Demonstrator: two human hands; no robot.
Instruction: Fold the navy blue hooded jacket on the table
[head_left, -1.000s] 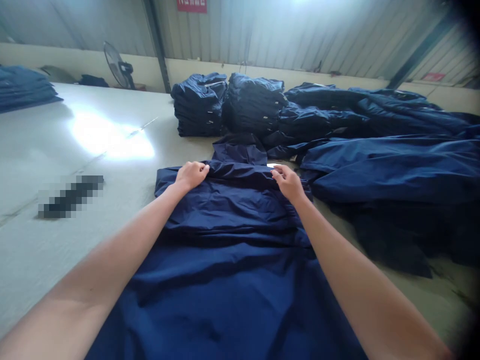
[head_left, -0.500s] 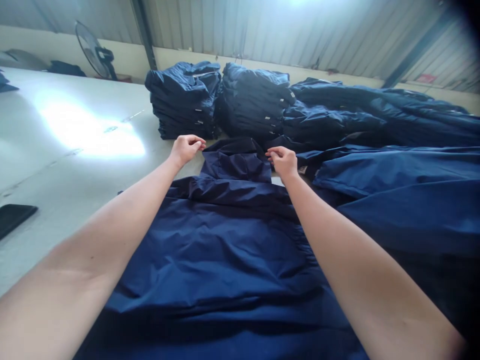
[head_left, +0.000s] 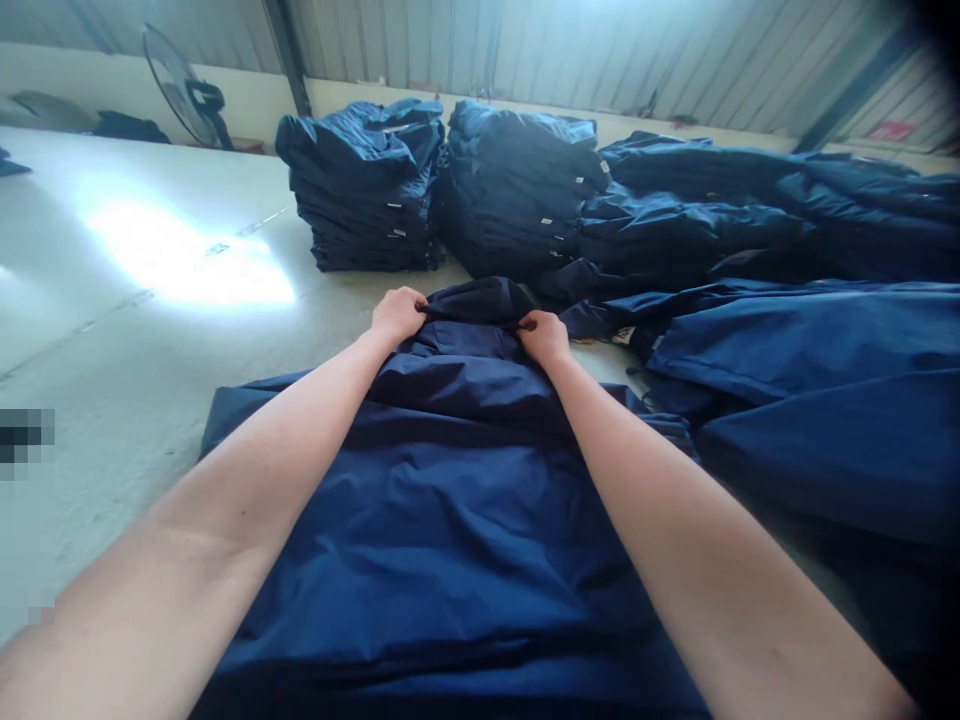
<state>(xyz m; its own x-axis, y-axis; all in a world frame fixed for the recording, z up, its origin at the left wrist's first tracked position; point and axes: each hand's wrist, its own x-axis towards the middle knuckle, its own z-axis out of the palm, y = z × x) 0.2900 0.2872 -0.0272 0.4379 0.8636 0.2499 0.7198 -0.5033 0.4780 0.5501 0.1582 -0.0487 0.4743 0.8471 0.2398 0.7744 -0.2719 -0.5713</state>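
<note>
Count of items on the desk (head_left: pixel 135 330): one navy jacket (head_left: pixel 450 500) lying spread out, collar (head_left: pixel 476 300) away from the wearer of the camera; two folded stacks of navy garments (head_left: pixel 360 190) standing side by side beyond it, the second stack (head_left: pixel 517 190) just right of the first and touching it; one loose heap of navy garments (head_left: pixel 817 370) to the right, its piece count not determinable as the layers run together.

Two hands in view, both on the jacket's collar: the left hand (head_left: pixel 397 315) at the collar's left end, its fingers (head_left: pixel 409 305) curled closed on the fabric; the right hand (head_left: pixel 545 337) at the right end, its fingers (head_left: pixel 527 323) pinched narrow on the collar edge. The collar stands between the hands, just short of the two stacks.

Hidden or cut off: both forearms cover much of the jacket's body; its lower end runs out of the bottom of the frame; sleeves cannot be made out with certainty; the stacks' garment counts cannot be established, though small pale tags show along their folded edges.

Further items: one pedestal fan (head_left: pixel 180 85) beyond the desk, at the wall; one dark bundle (head_left: pixel 127 127) beside it; one corrugated metal wall (head_left: pixel 600 55) behind all; one strong patch of glare (head_left: pixel 187 262) on the desk; one pixelated patch (head_left: pixel 22 440) at the left edge, contents unreadable.
</note>
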